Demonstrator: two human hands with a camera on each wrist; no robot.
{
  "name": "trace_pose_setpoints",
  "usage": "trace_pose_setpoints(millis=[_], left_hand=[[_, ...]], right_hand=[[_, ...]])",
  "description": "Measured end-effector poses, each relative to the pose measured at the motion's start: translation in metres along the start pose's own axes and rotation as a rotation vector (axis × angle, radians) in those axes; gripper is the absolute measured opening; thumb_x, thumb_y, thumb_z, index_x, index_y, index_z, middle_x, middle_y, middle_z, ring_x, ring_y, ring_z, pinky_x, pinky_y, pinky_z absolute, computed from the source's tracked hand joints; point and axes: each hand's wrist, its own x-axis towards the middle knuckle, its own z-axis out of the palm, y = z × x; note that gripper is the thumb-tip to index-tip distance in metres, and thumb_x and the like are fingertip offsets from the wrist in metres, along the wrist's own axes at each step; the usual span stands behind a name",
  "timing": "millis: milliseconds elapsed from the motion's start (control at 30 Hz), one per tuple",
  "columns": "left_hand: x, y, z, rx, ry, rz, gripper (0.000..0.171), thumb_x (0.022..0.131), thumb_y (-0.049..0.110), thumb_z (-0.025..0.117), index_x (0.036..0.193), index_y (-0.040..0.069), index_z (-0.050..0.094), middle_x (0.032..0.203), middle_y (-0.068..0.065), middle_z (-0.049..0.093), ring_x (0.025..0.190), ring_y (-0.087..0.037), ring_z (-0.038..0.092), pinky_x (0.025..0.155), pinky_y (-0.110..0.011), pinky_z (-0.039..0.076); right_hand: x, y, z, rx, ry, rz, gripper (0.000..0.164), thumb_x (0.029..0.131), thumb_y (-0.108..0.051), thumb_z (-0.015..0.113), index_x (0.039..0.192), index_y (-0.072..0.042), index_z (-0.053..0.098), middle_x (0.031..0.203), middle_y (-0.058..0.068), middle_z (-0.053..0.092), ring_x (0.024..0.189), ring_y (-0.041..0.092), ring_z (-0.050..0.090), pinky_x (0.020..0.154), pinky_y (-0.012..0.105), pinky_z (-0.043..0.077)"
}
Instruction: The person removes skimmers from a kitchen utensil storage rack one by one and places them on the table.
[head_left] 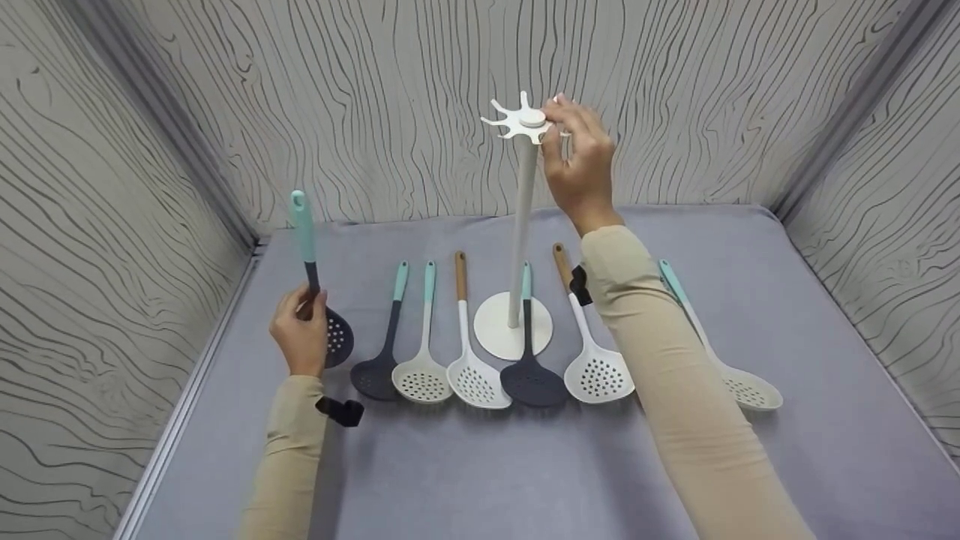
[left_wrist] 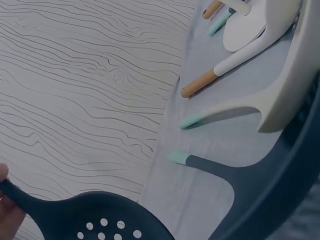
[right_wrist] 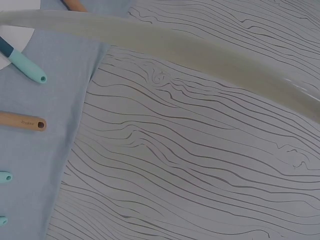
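Note:
My left hand [head_left: 298,336] grips a dark slotted skimmer [head_left: 304,229] by its neck. The mint handle points upward, and the perforated dark head hangs behind the hand at the left of the head view. That pierced bowl fills the bottom of the left wrist view, where fingertips [left_wrist: 9,215] show at its neck. Farther right, my right hand [head_left: 581,154] pinches the hooked top of a white utensil stand [head_left: 523,225] between thumb and fingers. No utensil hangs from the visible hooks. In the right wrist view only the stand's pole [right_wrist: 180,52] shows; the hand is out of frame.
Several utensils lie in a row on the grey cloth, heads toward me: a dark skimmer [head_left: 375,375], a cream one [head_left: 422,379], white ones with wooden handles [head_left: 460,274]. A dark ladle-like one [head_left: 534,384] overlaps the stand's round base [head_left: 495,330]. Patterned walls [head_left: 360,112] enclose the table.

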Motion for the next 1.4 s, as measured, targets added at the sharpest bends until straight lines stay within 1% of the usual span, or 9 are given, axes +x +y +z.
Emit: trace_pose_setpoints(millis=[167,333,433,500,600,833,933,1267,1400], left_hand=[[0.0,-0.003,-0.004,0.028,-0.003,-0.015,0.02,0.087,0.002,0.067,0.104,-0.008,0.069,0.097,-0.023,0.069,0.092,-0.032,0.069,0.08,-0.003,0.051],[0.0,-0.005,-0.007,0.069,-0.01,-0.026,0.022,0.088,0.005,0.067,0.105,-0.008,0.069,0.098,-0.023,0.069,0.093,-0.034,0.069,0.08,-0.005,0.052],[0.0,-0.006,-0.008,0.078,-0.012,-0.03,0.021,0.087,0.004,0.067,0.105,-0.008,0.069,0.097,-0.024,0.069,0.092,-0.034,0.069,0.082,-0.018,0.058],[0.0,-0.007,-0.008,0.08,-0.016,-0.04,0.022,0.087,0.004,0.067,0.105,-0.008,0.069,0.097,-0.024,0.068,0.093,-0.034,0.069,0.084,-0.029,0.059],[0.001,-0.009,-0.008,0.088,-0.03,-0.061,0.022,0.087,0.004,0.067,0.106,-0.008,0.069,0.097,-0.024,0.068,0.093,-0.034,0.069,0.086,-0.035,0.059],[0.001,-0.013,-0.008,0.121,-0.035,-0.097,0.023,0.087,0.002,0.066,0.107,-0.009,0.068,0.098,-0.026,0.068,0.094,-0.036,0.068,0.088,-0.042,0.058],[0.001,-0.016,-0.008,0.14,-0.043,-0.116,0.023,0.088,0.003,0.066,0.108,-0.008,0.068,0.099,-0.026,0.068,0.094,-0.035,0.067,0.087,-0.043,0.058],[0.0,-0.022,-0.006,0.204,-0.097,-0.15,0.022,0.089,0.002,0.064,0.107,-0.009,0.068,0.099,-0.027,0.068,0.093,-0.037,0.067,0.085,-0.045,0.058],[0.0,-0.024,-0.005,0.224,-0.119,-0.183,0.023,0.089,0.001,0.063,0.109,-0.01,0.067,0.103,-0.029,0.067,0.095,-0.04,0.066,0.086,-0.047,0.057]], right_hand=[[0.0,0.0,0.0,-0.003,0.007,-0.003,0.032,0.09,-0.013,0.047,0.107,0.004,0.068,0.118,0.021,0.069,0.125,0.033,0.058,0.114,0.032,0.042],[0.0,0.0,0.001,0.002,0.008,0.001,0.031,0.09,-0.013,0.047,0.107,0.004,0.068,0.118,0.02,0.068,0.125,0.032,0.058,0.115,0.031,0.041],[-0.001,0.0,0.001,0.003,0.002,0.007,0.031,0.091,-0.013,0.047,0.107,0.003,0.068,0.119,0.02,0.068,0.126,0.03,0.058,0.115,0.03,0.041],[-0.001,0.0,0.001,0.001,0.0,0.009,0.032,0.091,-0.013,0.047,0.107,0.003,0.068,0.119,0.02,0.068,0.126,0.03,0.058,0.115,0.029,0.041],[-0.002,0.001,0.001,-0.002,0.0,0.01,0.032,0.091,-0.013,0.047,0.108,0.003,0.068,0.12,0.02,0.068,0.126,0.031,0.057,0.115,0.03,0.041],[0.0,0.002,0.001,0.002,0.014,-0.006,0.032,0.09,-0.012,0.047,0.107,0.004,0.068,0.118,0.021,0.068,0.124,0.032,0.059,0.113,0.03,0.043],[0.0,0.002,0.001,-0.001,0.016,-0.007,0.032,0.09,-0.012,0.047,0.107,0.004,0.068,0.118,0.021,0.068,0.124,0.032,0.059,0.113,0.03,0.043],[-0.001,0.002,0.002,-0.004,0.018,-0.005,0.032,0.09,-0.011,0.046,0.107,0.004,0.068,0.118,0.021,0.068,0.123,0.032,0.059,0.113,0.03,0.043],[-0.001,0.002,0.002,-0.001,0.027,-0.011,0.031,0.09,-0.011,0.047,0.107,0.004,0.068,0.118,0.021,0.068,0.123,0.032,0.059,0.113,0.032,0.043]])
